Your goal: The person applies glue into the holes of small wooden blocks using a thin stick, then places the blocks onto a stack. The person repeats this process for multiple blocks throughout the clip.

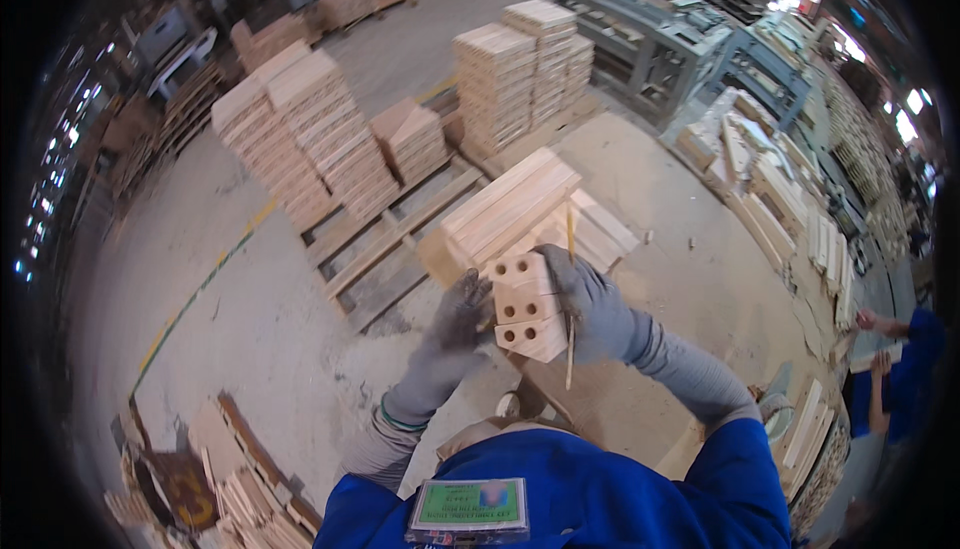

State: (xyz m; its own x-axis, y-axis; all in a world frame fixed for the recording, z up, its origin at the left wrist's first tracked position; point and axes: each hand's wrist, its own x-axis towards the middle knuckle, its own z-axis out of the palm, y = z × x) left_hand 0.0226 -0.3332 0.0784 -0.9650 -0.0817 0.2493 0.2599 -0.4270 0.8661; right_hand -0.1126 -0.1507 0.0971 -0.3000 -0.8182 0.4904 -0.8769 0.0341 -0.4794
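Between my gloved hands is a small stack of pale wooden blocks [525,307] with round holes drilled in their end faces. My left hand [455,319], in a grey glove, is closed against the stack's left side, its fingers partly smeared by motion. My right hand [597,307], also gloved, grips the right side. A thin yellow pencil [570,354] stands out from that hand, running up and down past the blocks. Just beyond, a pile of planed wooden pieces [520,204] lies in rows, some spread toward the right.
Tall stacks of wooden pieces [305,129] stand on a slatted pallet [400,229] at the left. More stacks [497,79] rise farther back. Grey metal machinery [660,44] stands behind. Scrap wood [240,499] lies lower left. At the right edge a co-worker's blue sleeve [920,349] shows.
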